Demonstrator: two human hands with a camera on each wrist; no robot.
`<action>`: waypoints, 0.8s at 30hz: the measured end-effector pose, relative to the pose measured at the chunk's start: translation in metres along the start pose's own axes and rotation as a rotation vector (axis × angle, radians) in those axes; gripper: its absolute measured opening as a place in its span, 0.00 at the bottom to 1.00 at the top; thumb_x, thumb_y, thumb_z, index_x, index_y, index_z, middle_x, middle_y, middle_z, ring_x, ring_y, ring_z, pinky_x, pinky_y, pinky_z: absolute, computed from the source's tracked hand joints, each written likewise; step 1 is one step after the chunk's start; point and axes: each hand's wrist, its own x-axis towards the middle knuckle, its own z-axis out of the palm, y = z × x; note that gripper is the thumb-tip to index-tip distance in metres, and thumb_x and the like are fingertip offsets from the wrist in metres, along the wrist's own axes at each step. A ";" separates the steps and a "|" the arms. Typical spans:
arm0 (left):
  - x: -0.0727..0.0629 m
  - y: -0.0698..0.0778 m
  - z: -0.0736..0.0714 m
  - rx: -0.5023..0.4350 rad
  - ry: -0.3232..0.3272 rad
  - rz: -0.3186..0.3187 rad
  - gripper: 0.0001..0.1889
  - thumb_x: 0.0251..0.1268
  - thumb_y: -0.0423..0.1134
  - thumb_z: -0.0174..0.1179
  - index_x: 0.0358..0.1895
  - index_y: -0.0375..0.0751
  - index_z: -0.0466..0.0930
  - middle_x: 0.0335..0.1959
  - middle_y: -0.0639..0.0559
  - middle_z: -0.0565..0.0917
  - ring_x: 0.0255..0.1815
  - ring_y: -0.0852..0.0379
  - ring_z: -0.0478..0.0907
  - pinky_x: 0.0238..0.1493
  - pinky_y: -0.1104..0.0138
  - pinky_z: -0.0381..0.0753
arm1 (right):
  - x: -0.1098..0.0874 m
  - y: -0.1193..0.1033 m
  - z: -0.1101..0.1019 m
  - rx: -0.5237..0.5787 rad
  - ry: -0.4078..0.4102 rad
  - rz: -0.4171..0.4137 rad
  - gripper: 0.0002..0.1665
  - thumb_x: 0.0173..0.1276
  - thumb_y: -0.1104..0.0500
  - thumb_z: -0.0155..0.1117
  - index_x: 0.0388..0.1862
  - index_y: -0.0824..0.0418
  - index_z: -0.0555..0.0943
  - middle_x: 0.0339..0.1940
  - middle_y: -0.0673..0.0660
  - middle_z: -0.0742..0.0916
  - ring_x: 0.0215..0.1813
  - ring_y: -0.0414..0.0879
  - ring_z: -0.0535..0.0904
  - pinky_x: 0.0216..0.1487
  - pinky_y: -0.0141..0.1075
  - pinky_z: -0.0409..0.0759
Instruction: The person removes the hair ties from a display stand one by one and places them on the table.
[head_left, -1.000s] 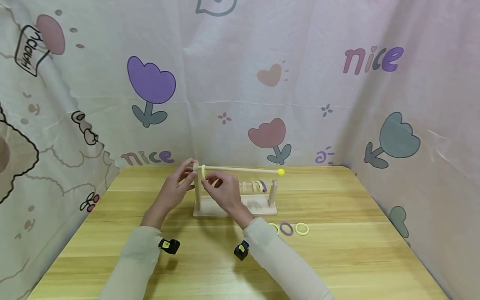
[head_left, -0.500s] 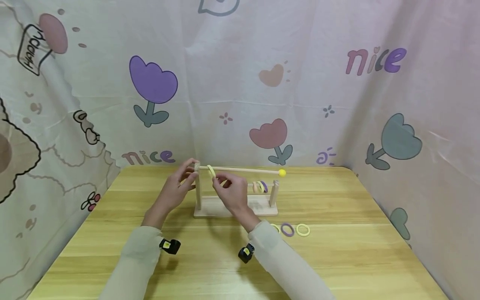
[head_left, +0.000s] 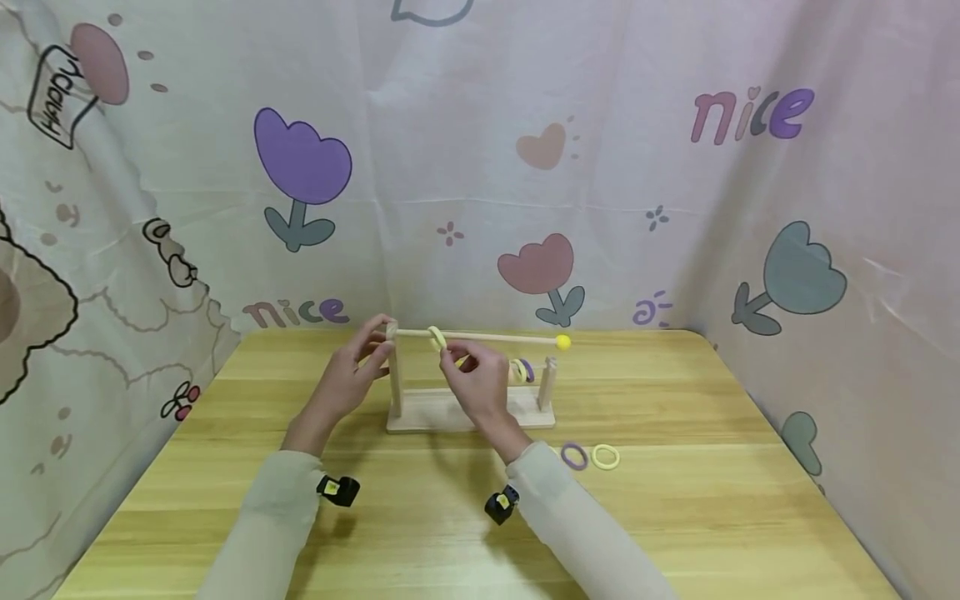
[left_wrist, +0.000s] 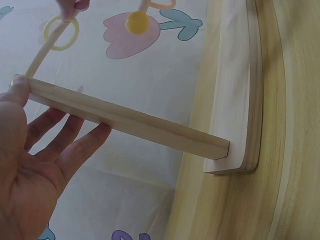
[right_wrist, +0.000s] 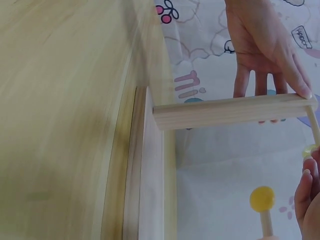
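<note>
A wooden ring stand has a tall post at its left end. My left hand grips the top of this post, with thumb and fingers on opposite sides of it in the left wrist view. From the post, an upper rod runs right to a yellow ball. A pale yellow ring hangs around that rod, its lower edge pinched between the thumb and fingertips of my right hand. Behind the right hand, part of the lower rod is hidden.
Rings, pale yellow and purple, hang on the lower rod near the short right post. On the table in front lie a purple ring and a yellow ring; another yellow one is mostly covered by the right sleeve.
The right hand has moved the yellow ring rightward along the upper rod, away from the tall post. My left hand keeps its place on the post.
</note>
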 end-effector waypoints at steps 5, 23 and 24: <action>-0.001 -0.001 0.000 0.001 -0.001 -0.006 0.22 0.84 0.48 0.48 0.74 0.52 0.63 0.59 0.33 0.77 0.63 0.32 0.79 0.55 0.45 0.88 | 0.000 0.003 -0.004 -0.004 0.014 0.038 0.05 0.60 0.68 0.71 0.35 0.66 0.90 0.23 0.59 0.90 0.18 0.32 0.73 0.20 0.18 0.71; 0.001 -0.004 -0.001 -0.001 0.000 -0.013 0.21 0.84 0.49 0.48 0.74 0.56 0.64 0.61 0.32 0.76 0.65 0.32 0.78 0.55 0.45 0.88 | 0.001 0.003 -0.022 -0.045 0.060 0.031 0.05 0.61 0.68 0.71 0.35 0.65 0.90 0.23 0.58 0.90 0.18 0.31 0.73 0.18 0.20 0.72; 0.001 -0.004 -0.001 -0.002 -0.002 -0.011 0.21 0.84 0.49 0.48 0.74 0.56 0.64 0.61 0.32 0.76 0.65 0.32 0.78 0.55 0.45 0.88 | 0.002 0.003 -0.023 -0.050 0.067 0.034 0.05 0.61 0.68 0.71 0.35 0.65 0.91 0.23 0.58 0.90 0.18 0.31 0.73 0.18 0.20 0.71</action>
